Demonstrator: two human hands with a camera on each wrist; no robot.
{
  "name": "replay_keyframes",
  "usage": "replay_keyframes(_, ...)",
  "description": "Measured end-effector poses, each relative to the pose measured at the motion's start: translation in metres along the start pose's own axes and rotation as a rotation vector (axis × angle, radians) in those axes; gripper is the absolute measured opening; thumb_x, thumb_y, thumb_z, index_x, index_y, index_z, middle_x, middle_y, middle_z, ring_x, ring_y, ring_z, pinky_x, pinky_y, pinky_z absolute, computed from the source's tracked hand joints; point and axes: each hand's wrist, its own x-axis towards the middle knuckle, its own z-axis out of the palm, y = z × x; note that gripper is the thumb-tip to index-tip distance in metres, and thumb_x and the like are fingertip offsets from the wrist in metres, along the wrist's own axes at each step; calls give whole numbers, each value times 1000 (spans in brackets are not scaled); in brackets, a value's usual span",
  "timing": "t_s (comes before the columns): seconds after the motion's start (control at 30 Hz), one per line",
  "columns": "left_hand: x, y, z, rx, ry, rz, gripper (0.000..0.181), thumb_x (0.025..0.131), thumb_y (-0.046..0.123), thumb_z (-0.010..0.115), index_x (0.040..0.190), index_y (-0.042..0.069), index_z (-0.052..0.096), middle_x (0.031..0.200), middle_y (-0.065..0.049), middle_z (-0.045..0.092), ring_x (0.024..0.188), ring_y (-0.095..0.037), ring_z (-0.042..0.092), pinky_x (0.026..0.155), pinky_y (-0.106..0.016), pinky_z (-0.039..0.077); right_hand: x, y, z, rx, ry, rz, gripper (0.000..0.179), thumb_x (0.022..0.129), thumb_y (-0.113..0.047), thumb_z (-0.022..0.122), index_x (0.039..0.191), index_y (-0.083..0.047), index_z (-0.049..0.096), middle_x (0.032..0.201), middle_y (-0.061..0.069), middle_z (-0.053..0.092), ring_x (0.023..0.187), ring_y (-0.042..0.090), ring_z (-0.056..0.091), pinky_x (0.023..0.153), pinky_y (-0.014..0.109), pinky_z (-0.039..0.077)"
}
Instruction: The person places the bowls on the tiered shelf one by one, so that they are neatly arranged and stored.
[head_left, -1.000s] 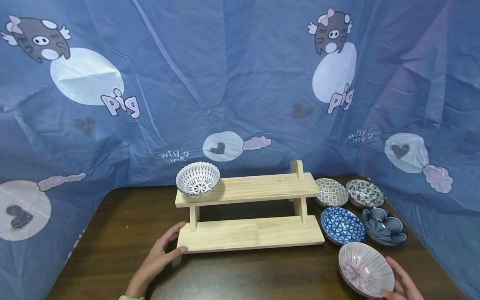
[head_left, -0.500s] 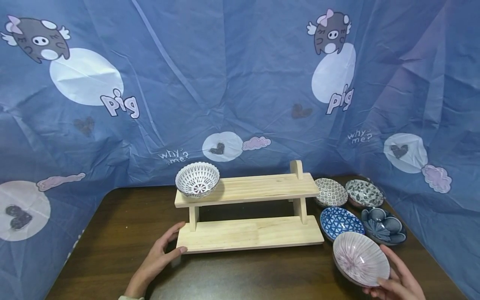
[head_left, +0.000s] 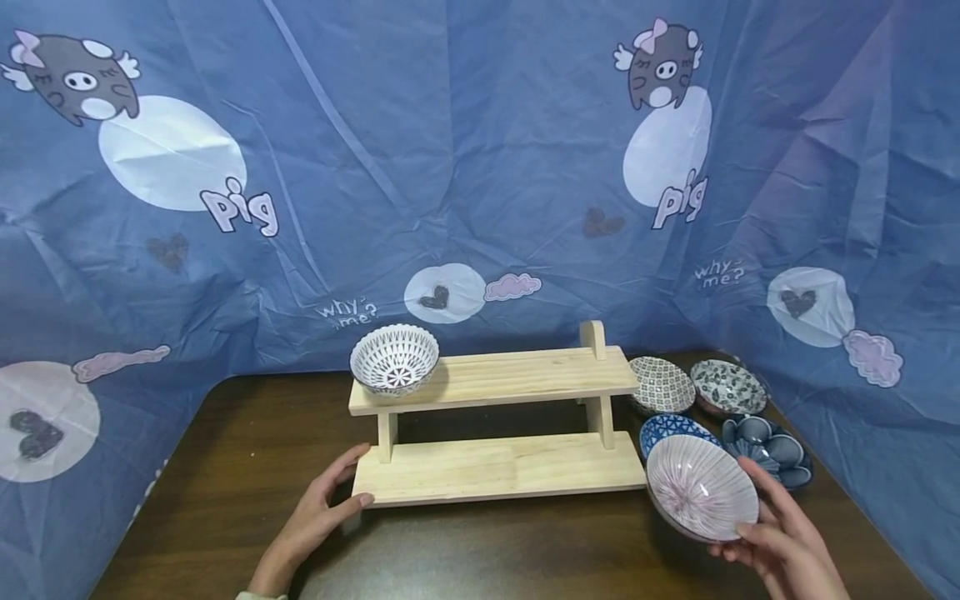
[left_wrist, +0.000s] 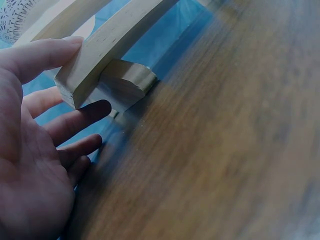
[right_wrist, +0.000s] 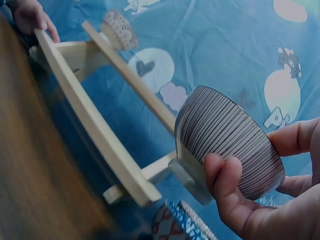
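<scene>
My right hand (head_left: 783, 533) holds a white bowl with pink-purple streaks (head_left: 701, 487) by its right side, raised above the table and tilted. In the right wrist view, the bowl's (right_wrist: 227, 142) dark-striped outside shows, with fingertips against the wall near the foot. My left hand (head_left: 315, 508) grips the left end of the lower board of a two-tier wooden shelf (head_left: 502, 467). Its thumb lies on the board in the left wrist view, while the other fingers (left_wrist: 75, 122) reach around the end and below. A black-and-white scalloped bowl (head_left: 395, 360) sits on the upper tier's left end.
Right of the shelf are a blue patterned bowl (head_left: 667, 433), partly hidden by the held one, a dark blue flower-pattern bowl (head_left: 780, 450), a grey-dotted bowl (head_left: 662, 385) and a leaf-pattern bowl (head_left: 729, 387). A blue printed cloth (head_left: 517, 167) hangs behind the brown table (head_left: 450, 550).
My right hand has lifted the streaked bowl up and to the left, so it now covers part of the blue patterned bowl. The left hand and shelf stay put.
</scene>
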Motion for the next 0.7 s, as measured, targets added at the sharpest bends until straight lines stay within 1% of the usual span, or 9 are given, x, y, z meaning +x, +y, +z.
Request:
replay_keyframes(0.07, 0, -1, 0, -2, 1, -3, 64, 89, 15, 72, 147, 9, 46, 130, -15, 67, 114, 5, 55, 99, -22, 38, 6, -2, 6, -15, 3, -16, 75, 99, 15, 25, 145, -41, 43, 125, -4, 68, 88, 29, 72, 75, 36, 59)
replay_keyframes(0.17, 0, -1, -1, -2, 1, -5, 64, 89, 16, 72, 148, 8, 46, 130, -15, 67, 114, 5, 55, 100, -23, 38, 14, -4, 14, -28, -37, -54, 76, 98, 17, 23, 149, -38, 38, 126, 0, 68, 89, 29, 71, 76, 37, 59)
replay_keyframes(0.23, 0, -2, -1, -4, 1, -3, 64, 89, 15, 72, 147, 8, 46, 130, -15, 67, 114, 5, 55, 100, -23, 38, 18, -5, 20, -46, -61, -76, 76, 98, 18, 22, 152, -35, 34, 124, 2, 67, 88, 29, 72, 76, 36, 59)
replay_keyframes(0.37, 0, -3, -1, -9, -4, 14, 64, 89, 15, 72, 147, 7, 46, 129, -15, 67, 114, 5, 55, 99, -22, 38, 27, -8, 30, -83, -72, -94, 75, 98, 17, 23, 153, -32, 31, 120, 4, 66, 85, 27, 72, 75, 33, 58)
replay_keyframes(0.5, 0, -4, -1, -17, -8, 42, 64, 90, 13, 72, 147, 5, 46, 129, -17, 67, 113, 5, 55, 99, -20, 38, 35, -10, 39, -45, -107, -110, 75, 98, 17, 21, 154, -30, 31, 120, 5, 67, 86, 27, 72, 76, 32, 58)
replay_keyframes(0.63, 0, -5, -1, -26, -10, 78, 63, 89, 11, 72, 146, 3, 45, 128, -19, 67, 112, 5, 57, 98, -18, 38, 43, -13, 46, -37, -108, -113, 74, 98, 17, 21, 154, -30, 32, 119, 6, 69, 86, 27, 73, 76, 32, 58)
replay_keyframes(0.7, 0, -4, 0, -26, -10, 80, 63, 89, 11, 72, 146, 3, 45, 128, -19, 67, 112, 5, 57, 98, -18, 38, 47, -15, 50, -45, -102, -116, 74, 97, 17, 23, 154, -29, 32, 117, 6, 70, 85, 26, 73, 75, 31, 58)
